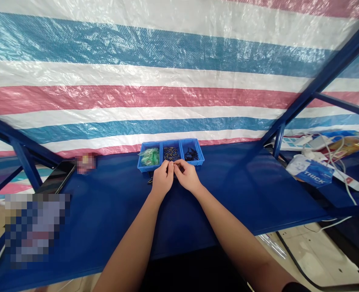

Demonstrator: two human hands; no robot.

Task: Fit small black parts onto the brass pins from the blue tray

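The left hand (162, 179) and right hand (187, 176) meet just in front of a blue three-compartment plastic tray (139, 161), their fingertips (170, 165) drawn into a narrow pinch; anything held there is too small to tell. The small metal pins (171, 153) fill the middle compartment directly ahead of the pinch, with green-tipped parts (150, 156) to the left and black parts (191, 154) to the right, on a blue table (243, 190).
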